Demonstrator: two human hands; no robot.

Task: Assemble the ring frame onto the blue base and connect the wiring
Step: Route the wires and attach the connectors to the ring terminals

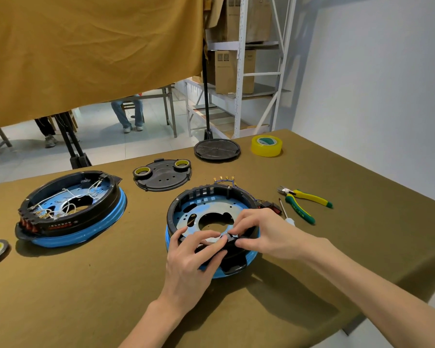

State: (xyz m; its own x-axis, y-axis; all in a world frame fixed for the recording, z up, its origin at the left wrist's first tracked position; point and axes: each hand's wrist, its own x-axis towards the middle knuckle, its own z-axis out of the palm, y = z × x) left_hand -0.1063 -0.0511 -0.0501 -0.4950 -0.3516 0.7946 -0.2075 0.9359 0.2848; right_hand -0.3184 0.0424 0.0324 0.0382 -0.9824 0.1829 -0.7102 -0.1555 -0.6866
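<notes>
A black ring frame point(186, 197) sits on the blue base point(249, 262) in the middle of the table, with a metal plate point(211, 205) inside it. My left hand point(191, 262) and my right hand point(259, 232) both pinch the ring's near edge, fingertips close together on a small black tab. Blue wires with brass terminals point(224, 179) hang out over the ring's far rim toward a red switch block point(270, 206). What lies under my fingers is hidden.
A second, wired blue-and-black unit point(70, 209) lies at the left. A black cover plate point(162, 175) carrying two tape rolls, a round black disc point(217, 149), yellow tape point(266, 145), green-yellow pliers point(301, 203) and a small screwdriver point(285, 213) lie around. Table edge at right.
</notes>
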